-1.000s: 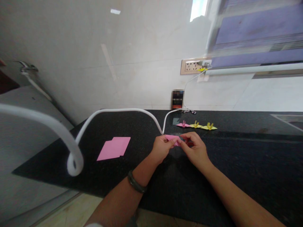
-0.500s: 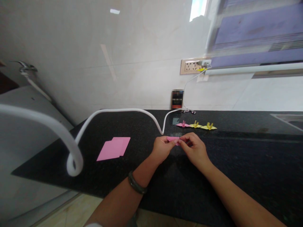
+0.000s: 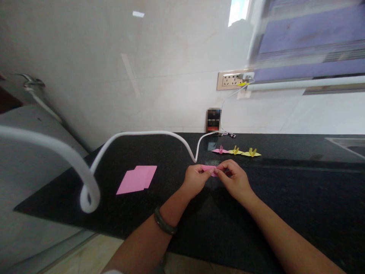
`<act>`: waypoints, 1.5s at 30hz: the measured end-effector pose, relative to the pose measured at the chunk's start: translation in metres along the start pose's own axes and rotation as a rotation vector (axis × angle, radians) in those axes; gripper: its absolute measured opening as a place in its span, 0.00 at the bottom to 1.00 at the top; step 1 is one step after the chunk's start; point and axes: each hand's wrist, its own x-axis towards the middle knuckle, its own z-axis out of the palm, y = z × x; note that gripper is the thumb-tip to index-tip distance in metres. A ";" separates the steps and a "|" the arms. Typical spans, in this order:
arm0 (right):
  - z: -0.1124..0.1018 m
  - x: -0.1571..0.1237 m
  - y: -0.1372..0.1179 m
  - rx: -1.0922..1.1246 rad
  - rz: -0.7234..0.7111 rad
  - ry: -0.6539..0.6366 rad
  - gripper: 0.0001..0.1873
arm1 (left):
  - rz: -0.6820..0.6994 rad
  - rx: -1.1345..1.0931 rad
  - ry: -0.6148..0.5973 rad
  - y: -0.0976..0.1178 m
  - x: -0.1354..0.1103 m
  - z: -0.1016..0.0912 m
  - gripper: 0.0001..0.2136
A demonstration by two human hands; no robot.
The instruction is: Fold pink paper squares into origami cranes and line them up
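Observation:
A small piece of folded pink paper [image 3: 209,167] is pinched between my two hands, just above the black counter. My left hand [image 3: 196,179] grips its left part, with a dark bangle on that wrist. On the right side, my right hand [image 3: 234,180] holds the paper's edge between thumb and fingers. The fingers hide much of the paper, so its exact folds cannot be made out. Just beyond my hands stand a pink paper crane [image 3: 221,150] and two yellow paper cranes [image 3: 251,153] in a row, wing tips close together.
Pink paper sheets [image 3: 136,180] lie overlapping on the black counter [image 3: 171,213] to the left. A white cable [image 3: 148,133] loops across the left side to a phone-like device [image 3: 213,120] against the wall. A socket [image 3: 230,80] is above; a sink edge [image 3: 345,146] lies far right.
Almost nothing differs. Both hands stay in place on the pink paper, with only a very slight shift of the fingers.

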 end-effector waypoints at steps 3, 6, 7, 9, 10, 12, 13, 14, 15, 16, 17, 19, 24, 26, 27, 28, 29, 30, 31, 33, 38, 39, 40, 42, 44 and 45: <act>-0.001 0.001 0.000 0.026 0.002 -0.056 0.05 | 0.007 0.019 -0.018 -0.002 0.000 -0.002 0.14; -0.003 0.002 0.001 0.027 0.003 -0.084 0.05 | -0.004 0.017 -0.065 -0.002 0.001 -0.004 0.14; -0.003 0.002 0.001 0.026 0.002 -0.086 0.06 | -0.009 0.015 -0.082 -0.002 0.000 -0.004 0.13; -0.004 0.002 0.000 0.021 -0.009 -0.086 0.06 | -0.020 0.014 -0.103 -0.001 0.000 -0.004 0.13; -0.005 0.002 -0.001 0.016 -0.019 -0.083 0.06 | -0.023 0.015 -0.105 -0.001 0.000 -0.003 0.12; -0.005 0.001 -0.003 0.000 -0.042 -0.076 0.06 | -0.023 0.016 -0.093 0.000 -0.001 -0.002 0.12; -0.004 0.001 -0.004 -0.007 -0.050 -0.075 0.06 | -0.024 0.016 -0.082 0.000 -0.001 -0.001 0.12; -0.004 0.000 -0.003 -0.011 -0.052 -0.073 0.06 | -0.026 0.015 -0.072 0.000 -0.001 -0.001 0.11; -0.003 0.000 -0.002 -0.011 -0.044 -0.072 0.06 | -0.029 0.015 -0.065 0.001 -0.001 -0.001 0.11; -0.002 0.000 -0.001 -0.006 -0.025 -0.070 0.06 | -0.033 0.015 -0.062 0.001 -0.001 0.000 0.11; -0.001 0.000 0.001 0.003 0.006 -0.068 0.06 | -0.037 0.019 -0.064 0.001 -0.001 0.000 0.12; 0.000 -0.001 0.005 0.024 0.078 -0.074 0.06 | -0.042 0.040 -0.075 0.003 -0.002 -0.001 0.12; 0.002 0.000 0.007 -0.125 -0.011 -0.088 0.06 | -0.029 0.132 -0.075 0.003 -0.002 0.000 0.12; 0.004 0.000 0.005 -0.256 -0.144 -0.067 0.06 | -0.032 0.102 -0.072 0.000 -0.001 0.001 0.11; 0.005 0.000 0.004 -0.311 -0.203 -0.056 0.07 | -0.044 0.084 -0.063 -0.002 0.000 0.001 0.11; 0.007 0.000 0.003 -0.350 -0.246 -0.048 0.08 | -0.070 0.079 -0.044 -0.004 0.001 0.002 0.12; 0.009 0.000 0.003 -0.371 -0.279 -0.041 0.09 | -0.097 0.079 -0.022 -0.006 0.001 0.002 0.12; 0.009 0.000 0.003 -0.371 -0.299 -0.036 0.09 | -0.124 0.071 -0.004 -0.008 0.002 0.002 0.12; 0.010 0.000 0.003 -0.356 -0.308 -0.034 0.09 | -0.139 0.059 0.005 -0.009 0.002 0.002 0.13; 0.008 0.000 0.004 -0.302 -0.298 -0.025 0.08 | -0.151 0.017 0.002 -0.008 0.002 0.002 0.13; 0.003 -0.001 0.004 -0.210 -0.286 -0.024 0.08 | -0.207 -0.109 -0.018 0.001 0.001 0.002 0.12; 0.003 -0.001 0.004 -0.202 -0.299 -0.033 0.08 | -0.223 -0.132 -0.012 0.002 0.001 0.002 0.12; 0.003 -0.001 0.004 -0.193 -0.312 -0.043 0.09 | -0.237 -0.154 -0.007 0.002 0.001 0.002 0.13; 0.004 -0.002 0.003 -0.166 -0.324 -0.062 0.09 | -0.251 -0.183 -0.005 0.002 0.001 0.002 0.13; 0.003 -0.002 0.002 -0.114 -0.303 -0.086 0.09 | -0.251 -0.190 -0.009 0.002 0.001 0.002 0.13; 0.002 -0.002 0.001 -0.076 -0.269 -0.094 0.08 | -0.245 -0.190 -0.015 0.002 0.001 0.001 0.14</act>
